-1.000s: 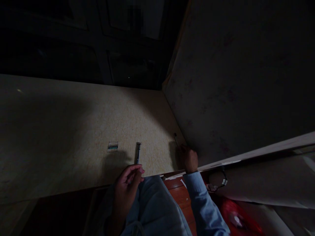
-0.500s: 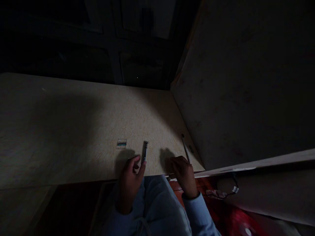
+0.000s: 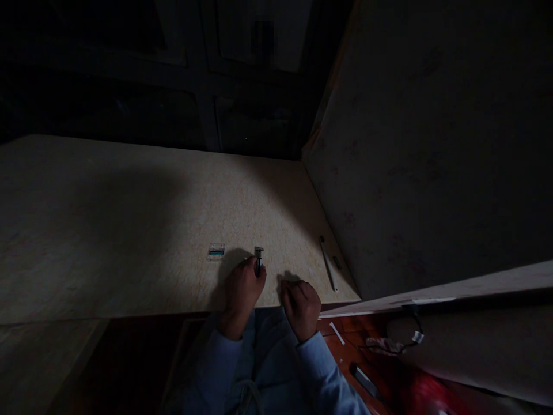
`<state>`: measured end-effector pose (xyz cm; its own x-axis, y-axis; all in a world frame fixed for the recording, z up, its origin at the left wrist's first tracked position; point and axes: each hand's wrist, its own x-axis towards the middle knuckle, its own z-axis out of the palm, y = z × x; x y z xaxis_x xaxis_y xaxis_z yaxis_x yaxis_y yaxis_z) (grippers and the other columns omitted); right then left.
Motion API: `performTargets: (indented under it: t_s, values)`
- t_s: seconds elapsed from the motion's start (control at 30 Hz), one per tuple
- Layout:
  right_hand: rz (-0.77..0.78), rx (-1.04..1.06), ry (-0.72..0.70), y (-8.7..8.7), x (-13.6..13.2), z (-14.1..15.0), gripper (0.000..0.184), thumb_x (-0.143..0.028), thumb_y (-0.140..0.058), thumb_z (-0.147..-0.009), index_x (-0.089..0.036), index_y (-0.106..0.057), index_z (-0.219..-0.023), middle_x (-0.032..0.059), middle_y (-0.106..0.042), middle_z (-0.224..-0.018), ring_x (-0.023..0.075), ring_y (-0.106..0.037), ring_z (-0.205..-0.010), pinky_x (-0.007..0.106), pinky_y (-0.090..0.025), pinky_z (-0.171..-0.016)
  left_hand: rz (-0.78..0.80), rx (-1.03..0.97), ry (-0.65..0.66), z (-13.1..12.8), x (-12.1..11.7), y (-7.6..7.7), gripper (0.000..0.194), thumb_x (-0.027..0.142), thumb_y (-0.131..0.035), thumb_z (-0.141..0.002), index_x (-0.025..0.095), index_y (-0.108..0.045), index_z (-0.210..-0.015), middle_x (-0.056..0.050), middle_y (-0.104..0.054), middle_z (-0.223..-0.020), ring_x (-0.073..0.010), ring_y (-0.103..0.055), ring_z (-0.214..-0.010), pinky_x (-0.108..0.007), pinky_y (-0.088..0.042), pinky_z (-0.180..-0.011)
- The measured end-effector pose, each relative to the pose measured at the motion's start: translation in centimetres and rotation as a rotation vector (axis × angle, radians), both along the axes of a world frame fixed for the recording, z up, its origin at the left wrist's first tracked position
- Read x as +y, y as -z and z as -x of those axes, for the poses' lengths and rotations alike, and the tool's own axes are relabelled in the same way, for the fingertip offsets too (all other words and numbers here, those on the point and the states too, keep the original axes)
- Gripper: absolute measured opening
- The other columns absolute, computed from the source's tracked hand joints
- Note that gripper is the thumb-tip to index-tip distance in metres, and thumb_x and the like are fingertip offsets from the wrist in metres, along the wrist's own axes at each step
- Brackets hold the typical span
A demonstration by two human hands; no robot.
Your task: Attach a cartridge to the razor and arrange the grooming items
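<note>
My left hand (image 3: 243,290) is closed round the handle of a razor (image 3: 258,253), whose T-shaped head points away from me, just above or on the tabletop. Left of it lies a small clear plastic case (image 3: 216,252) with a dark blue-green strip inside. My right hand (image 3: 302,301) rests by the table's near edge with its fingers curled in. Whatever it may hold is hidden. Beyond it on the right is a pale toothbrush (image 3: 329,265), touched by neither hand.
The pale, marbled table (image 3: 142,259) meets a patterned wall (image 3: 415,161) on the right. Beside the toothbrush lies a small dark object (image 3: 337,263). A white strip (image 3: 337,333) and a dark oblong thing (image 3: 365,380) are on the reddish floor. The scene is dim.
My left hand has moved forward and closed over the razor's handle, where before its thumb and fingers were apart beside it. My right hand has shifted left, away from the toothbrush.
</note>
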<state>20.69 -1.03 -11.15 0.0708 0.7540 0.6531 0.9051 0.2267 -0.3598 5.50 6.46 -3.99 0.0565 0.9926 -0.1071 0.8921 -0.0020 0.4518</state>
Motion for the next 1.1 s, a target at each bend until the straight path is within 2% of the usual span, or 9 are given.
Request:
performTargets:
  t_s: [0.1,0.3,0.5,0.77,0.87,0.97,1.1]
  values:
    - [-0.028,-0.017,-0.010,-0.1,0.0,0.0,0.025,-0.026,-0.054,-0.100,-0.017,-0.074,-0.087,0.0063,-0.064,-0.072,0.0195,-0.058,-0.070,0.030,-0.043,-0.065,0.060,-0.020,0.064,-0.8,0.9,-0.3,0.028,0.029,-0.055,-0.094,0.019,-0.067,-0.117,-0.010,-0.078,-0.101,-0.0232,-0.074,-0.090,-0.029,-0.048,-0.072]
    - [-0.055,0.000,-0.042,0.3,-0.1,-0.1,0.020,-0.023,-0.054,-0.099,-0.018,-0.072,-0.091,0.0058,-0.065,-0.073,0.0199,-0.058,-0.069,0.031,-0.044,-0.063,0.082,-0.044,0.178,-4.4,2.0,-0.1,0.047,0.032,-0.061,-0.090,0.021,-0.055,-0.135,-0.012,-0.077,-0.108,-0.0252,-0.074,-0.097,-0.030,-0.050,-0.075]
    - [-0.131,0.170,-0.180,0.3,-1.0,-1.1,0.013,-0.014,-0.058,-0.096,-0.020,-0.069,-0.100,0.0055,-0.068,-0.079,0.0198,-0.062,-0.073,0.031,-0.051,-0.064,0.095,-0.024,0.264,-8.0,3.1,-0.7,0.050,0.032,-0.061,-0.090,0.020,-0.050,-0.137,-0.014,-0.077,-0.111,-0.0263,-0.074,-0.100,-0.030,-0.051,-0.076]
    - [-0.149,0.169,-0.186,0.1,-1.1,-1.3,0.012,-0.014,-0.057,-0.094,-0.019,-0.068,-0.094,0.0059,-0.067,-0.076,0.0200,-0.063,-0.071,0.031,-0.050,-0.062,0.068,0.010,0.357,-12.0,3.2,-0.9,0.050,0.031,-0.061,-0.089,0.017,-0.050,-0.137,-0.016,-0.077,-0.105,-0.0278,-0.074,-0.095,-0.031,-0.052,-0.072]
    - [-0.132,0.137,-0.175,0.1,-1.0,-1.3,0.012,-0.016,-0.056,-0.094,-0.019,-0.068,-0.092,0.0062,-0.068,-0.076,0.0204,-0.063,-0.071,0.031,-0.051,-0.062,0.055,-0.029,0.390,-12.8,3.2,-0.7,0.050,0.030,-0.060,-0.090,0.016,-0.050,-0.137,-0.018,-0.077,-0.104,-0.0291,-0.074,-0.093,-0.032,-0.051,-0.071]
    - [-0.120,0.146,-0.186,-0.2,-1.1,-1.2,0.013,-0.015,-0.056,-0.093,-0.019,-0.068,-0.091,0.0070,-0.069,-0.078,0.0210,-0.064,-0.073,0.032,-0.052,-0.063,0.050,-0.094,0.382,-12.8,3.2,-0.3,0.052,0.037,-0.064,-0.091,0.018,-0.051,-0.137,-0.016,-0.077,-0.102,-0.0279,-0.074,-0.091,-0.031,-0.050,-0.071]
    - [-0.042,0.314,-0.269,-1.3,-1.5,-1.5,0.015,-0.015,-0.057,-0.095,-0.020,-0.071,-0.095,0.0061,-0.071,-0.080,0.0200,-0.067,-0.074,0.031,-0.055,-0.065,0.028,-0.241,0.364,-11.8,3.5,0.9,0.057,0.044,-0.067,-0.089,0.021,-0.051,-0.139,-0.010,-0.076,-0.094,-0.0235,-0.072,-0.086,-0.029,-0.049,-0.071]
